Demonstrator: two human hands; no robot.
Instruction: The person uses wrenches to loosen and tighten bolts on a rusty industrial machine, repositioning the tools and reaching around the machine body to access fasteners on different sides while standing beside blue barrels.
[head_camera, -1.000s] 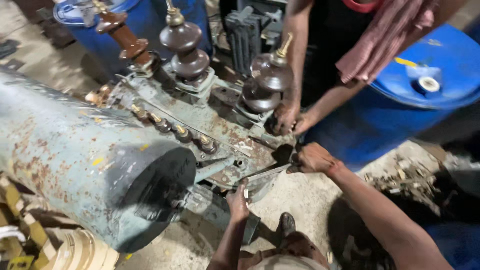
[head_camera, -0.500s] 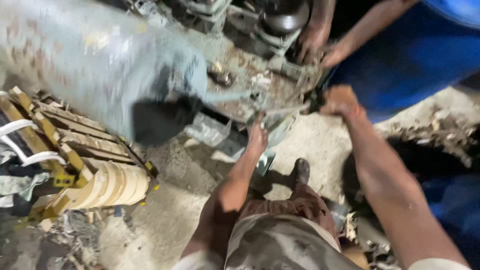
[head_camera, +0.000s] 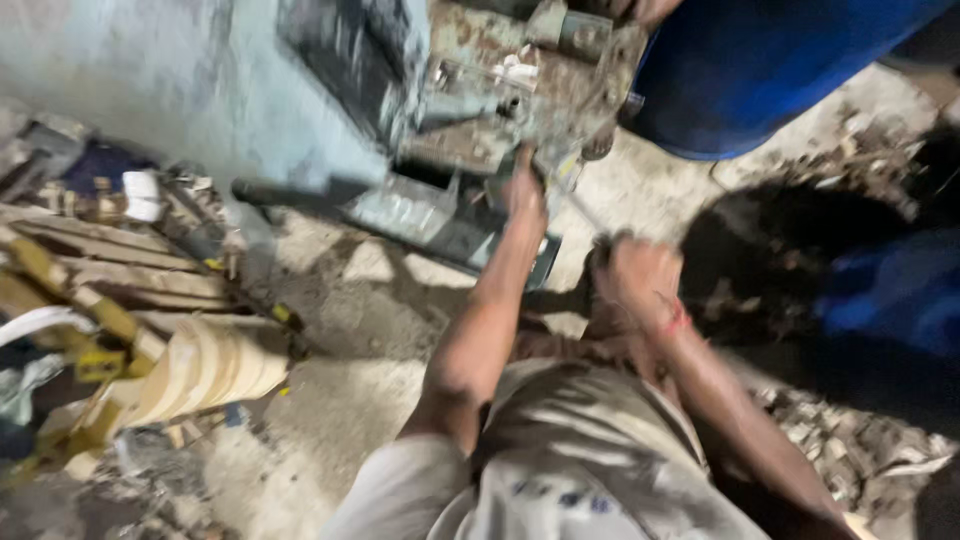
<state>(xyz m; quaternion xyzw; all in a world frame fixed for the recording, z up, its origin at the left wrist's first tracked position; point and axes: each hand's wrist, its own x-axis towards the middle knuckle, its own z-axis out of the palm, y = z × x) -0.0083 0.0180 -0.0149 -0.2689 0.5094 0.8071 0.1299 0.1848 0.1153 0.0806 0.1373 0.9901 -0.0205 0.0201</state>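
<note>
Left hand (head_camera: 524, 190) presses rusty transformer base (head_camera: 520, 90); right hand (head_camera: 637, 275) fisted around tool, blurred.

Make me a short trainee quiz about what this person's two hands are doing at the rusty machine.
1. True or false: the left hand reaches up to the rusty metal housing.
2. What stands to the right of the housing? A) blue drum B) red bucket C) green crate
3. What does the right hand look like: an open palm or a closed fist?

Key:
1. True.
2. A, the blue drum.
3. A closed fist, apparently round a thin rod-like tool; blur hides the grip.
</note>
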